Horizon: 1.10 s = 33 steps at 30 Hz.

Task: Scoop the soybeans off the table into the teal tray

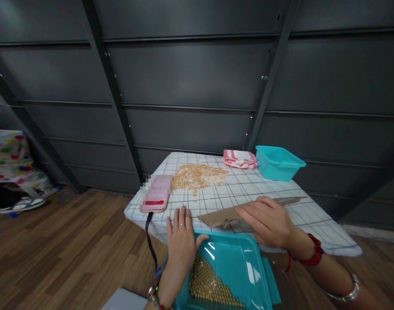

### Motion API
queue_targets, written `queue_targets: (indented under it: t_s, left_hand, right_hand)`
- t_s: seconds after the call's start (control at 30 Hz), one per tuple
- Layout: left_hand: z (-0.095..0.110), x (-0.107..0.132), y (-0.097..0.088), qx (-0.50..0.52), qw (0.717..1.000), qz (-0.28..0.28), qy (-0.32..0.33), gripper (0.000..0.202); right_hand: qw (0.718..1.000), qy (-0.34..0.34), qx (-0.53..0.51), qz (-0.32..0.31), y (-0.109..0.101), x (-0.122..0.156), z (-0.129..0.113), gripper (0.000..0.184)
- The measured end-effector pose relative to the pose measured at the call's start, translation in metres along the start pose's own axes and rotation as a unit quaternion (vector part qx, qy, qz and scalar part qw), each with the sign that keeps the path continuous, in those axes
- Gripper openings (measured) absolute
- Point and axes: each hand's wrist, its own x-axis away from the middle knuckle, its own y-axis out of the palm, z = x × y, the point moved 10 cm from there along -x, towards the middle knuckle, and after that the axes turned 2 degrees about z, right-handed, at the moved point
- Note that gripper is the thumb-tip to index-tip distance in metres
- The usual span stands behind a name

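My right hand point(271, 219) grips a long strip of brown cardboard point(221, 215) from above, the strip lying along the front of the table. My left hand point(181, 241) rests with its fingers stretched out at the table's near edge, thumb at the rim of a turquoise plastic basin point(231, 237). That basin sits just below the table edge, close to my body. Round yellowish beans point(212, 282), which look like soybeans, cover its lower left part. More pale yellow beans point(198, 174) lie scattered on the checked tablecloth point(203, 206), beyond the cardboard.
A pink phone point(158, 193), partly blurred out, lies at the table's left with a black strap point(149, 234) hanging down. At the back right are a folded red-and-white towel point(240, 159) and a second turquoise basin point(279, 165). A dark panelled wall point(190, 77) stands behind.
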Motion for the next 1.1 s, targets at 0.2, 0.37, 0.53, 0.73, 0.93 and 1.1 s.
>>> queue_targets:
  t_s: [0.2, 0.37, 0.53, 0.73, 0.93, 1.1]
  left_hand:
    - [0.0, 0.0, 0.0, -0.004, 1.0, -0.002, 0.004, 0.083]
    - [-0.002, 0.001, 0.004, 0.004, 1.0, -0.015, -0.001, 0.08]
    - [-0.001, 0.002, 0.003, 0.01, 1.0, -0.012, 0.004, 0.074]
    - [-0.001, 0.002, 0.004, 0.003, 0.999, -0.038, 0.006, 0.064]
    - [-0.001, 0.001, 0.002, 0.002, 1.0, -0.028, 0.009, 0.068]
    - [0.001, 0.001, 0.0, -0.014, 1.0, -0.002, 0.015, 0.076]
  right_hand:
    - [1.0, 0.008, -0.008, -0.011, 0.001, 0.002, 0.0, 0.027]
    - [0.999, 0.016, -0.036, -0.016, -0.003, 0.003, 0.0, 0.028]
    - [0.998, 0.019, -0.06, -0.004, -0.013, 0.002, 0.001, 0.027]
    - [0.998, 0.024, -0.063, 0.002, -0.027, 0.0, 0.002, 0.03]
    - [0.997, 0.023, -0.076, -0.023, -0.037, 0.003, 0.002, 0.029]
    - [0.997, 0.063, -0.036, -0.021, -0.032, 0.009, 0.017, 0.026]
